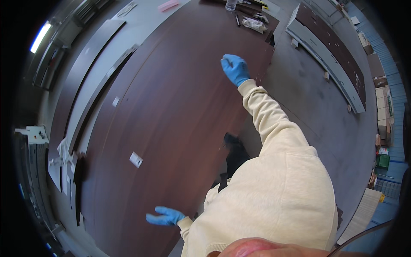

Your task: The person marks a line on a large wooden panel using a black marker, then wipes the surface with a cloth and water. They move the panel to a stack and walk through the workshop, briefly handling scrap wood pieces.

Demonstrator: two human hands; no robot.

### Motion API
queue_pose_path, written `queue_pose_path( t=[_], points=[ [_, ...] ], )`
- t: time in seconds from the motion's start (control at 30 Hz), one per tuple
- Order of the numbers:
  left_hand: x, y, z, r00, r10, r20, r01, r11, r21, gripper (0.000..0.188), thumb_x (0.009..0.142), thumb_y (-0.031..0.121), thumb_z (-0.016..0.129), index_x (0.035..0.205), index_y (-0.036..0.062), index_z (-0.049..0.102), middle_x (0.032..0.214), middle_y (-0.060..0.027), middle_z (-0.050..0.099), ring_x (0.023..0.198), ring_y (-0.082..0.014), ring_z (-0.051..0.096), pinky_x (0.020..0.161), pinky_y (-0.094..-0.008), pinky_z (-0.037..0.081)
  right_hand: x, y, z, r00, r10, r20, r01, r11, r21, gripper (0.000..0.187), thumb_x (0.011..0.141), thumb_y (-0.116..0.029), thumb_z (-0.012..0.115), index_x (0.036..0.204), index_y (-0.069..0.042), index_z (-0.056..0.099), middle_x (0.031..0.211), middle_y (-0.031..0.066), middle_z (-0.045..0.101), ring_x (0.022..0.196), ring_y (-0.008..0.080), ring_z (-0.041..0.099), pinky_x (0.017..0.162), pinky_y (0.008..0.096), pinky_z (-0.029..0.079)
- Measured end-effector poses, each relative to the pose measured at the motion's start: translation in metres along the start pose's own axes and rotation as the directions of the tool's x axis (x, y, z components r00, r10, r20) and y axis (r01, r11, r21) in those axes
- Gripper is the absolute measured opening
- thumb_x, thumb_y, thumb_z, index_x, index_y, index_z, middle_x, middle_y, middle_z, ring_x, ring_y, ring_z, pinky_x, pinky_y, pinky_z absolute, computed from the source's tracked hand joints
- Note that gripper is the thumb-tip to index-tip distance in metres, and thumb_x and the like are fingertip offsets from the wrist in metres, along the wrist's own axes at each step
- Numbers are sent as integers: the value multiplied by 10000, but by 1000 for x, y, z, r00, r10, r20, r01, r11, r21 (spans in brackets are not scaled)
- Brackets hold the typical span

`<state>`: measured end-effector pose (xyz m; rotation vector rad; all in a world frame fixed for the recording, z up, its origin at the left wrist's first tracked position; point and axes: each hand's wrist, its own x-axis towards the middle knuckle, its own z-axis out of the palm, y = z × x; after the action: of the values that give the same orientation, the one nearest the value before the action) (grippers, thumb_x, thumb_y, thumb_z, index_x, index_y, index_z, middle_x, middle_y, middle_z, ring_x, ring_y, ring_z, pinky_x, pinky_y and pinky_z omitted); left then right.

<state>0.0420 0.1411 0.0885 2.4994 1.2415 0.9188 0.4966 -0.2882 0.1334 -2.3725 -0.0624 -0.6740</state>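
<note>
A large dark brown wood-grain panel (171,98) spreads out before me. My left hand (166,216), in a blue glove, is over its lower part, thumb apart from the outstretched fingers, holding nothing. Farther up, my right hand (235,69), gloved in the same blue, is over the panel near its right edge. Its fingers are curled together, and anything inside them is too small or hidden to make out. Two small white labels or cards, one larger (136,159) and one smaller (115,101), lie on the panel left of my hands.
At the panel's far end are a clear cup (231,4), a black pen-like tool (238,20) and a crumpled white cloth (254,25). More brown boards (92,55) lie along the left. To the right, a pale-edged brown panel (332,47) rests on small blocks above the grey floor (304,90).
</note>
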Motion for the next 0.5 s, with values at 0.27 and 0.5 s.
queue_pose_path(
  t=[0.27, 0.5],
  points=[
    [-18, 372, 165, 901, 380, 211, -235, 834, -499, 499, 1036, 218, 589, 1453, -42, 502, 1575, -276, 400, 1473, -406, 382, 1209, -527, 306, 225, 231, -41, 996, 81, -40, -90, 906, -414, 304, 903, -321, 652, 1120, -119, 722, 1067, 125, 717, 1014, 366, 680, 912, 459, 532],
    [-44, 428, 229, 794, 472, 384, -464, 878, -120, 583, 1007, 348, 587, 1491, 34, 499, 1571, -212, 456, 1478, -423, 377, 1212, -550, 292, 280, 323, -36, 874, 373, 310, -37, 689, -723, 479, 858, -416, 662, 1297, -224, 665, 1411, 20, 591, 1372, 252, 491, 1090, 450, 395]
  ],
)
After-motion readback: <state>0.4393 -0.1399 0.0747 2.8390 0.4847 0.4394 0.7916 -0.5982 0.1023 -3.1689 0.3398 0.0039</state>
